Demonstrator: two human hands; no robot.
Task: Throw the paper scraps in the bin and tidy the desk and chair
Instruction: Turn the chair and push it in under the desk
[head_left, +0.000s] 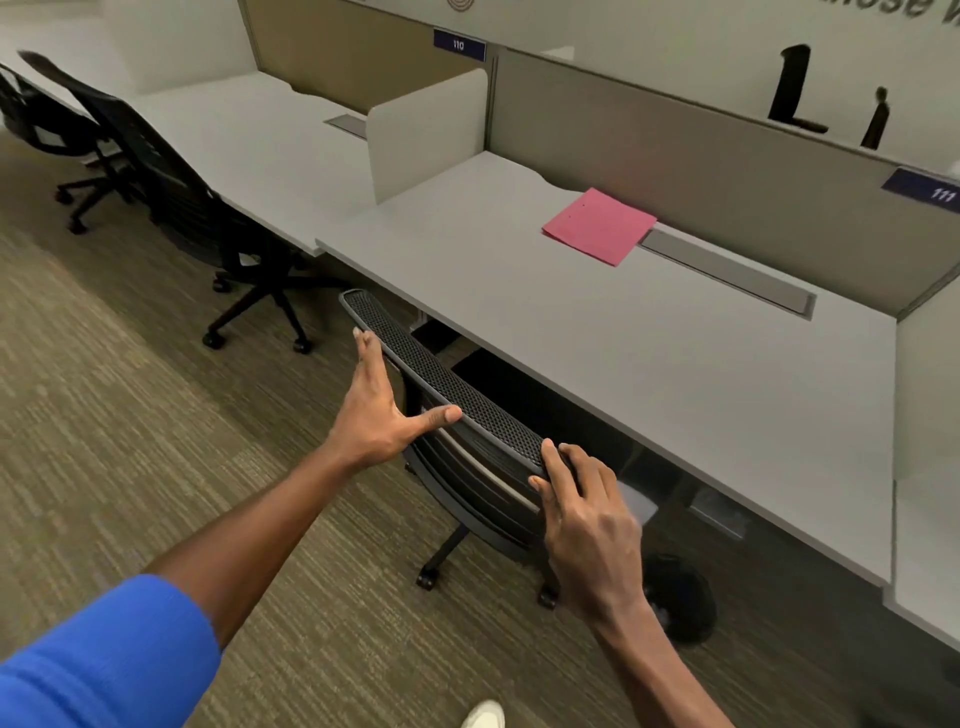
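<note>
A black mesh office chair (441, 379) stands tucked against the front edge of a grey desk (597, 338), its seat under the desk top. My left hand (376, 410) lies flat and open against the chair's back, its thumb touching the top rail. My right hand (587, 514) rests on the right end of the top rail, fingers curled over it. A pink folder (600, 226) lies flat near the desk's back panel. No paper scraps show.
A dark round bin (680, 597) sits on the carpet under the desk, right of the chair. Two more black chairs (171, 176) stand at the neighbouring desk (270, 140) to the left. White dividers (426, 132) separate the desks. My shoe (485, 714) shows at the bottom.
</note>
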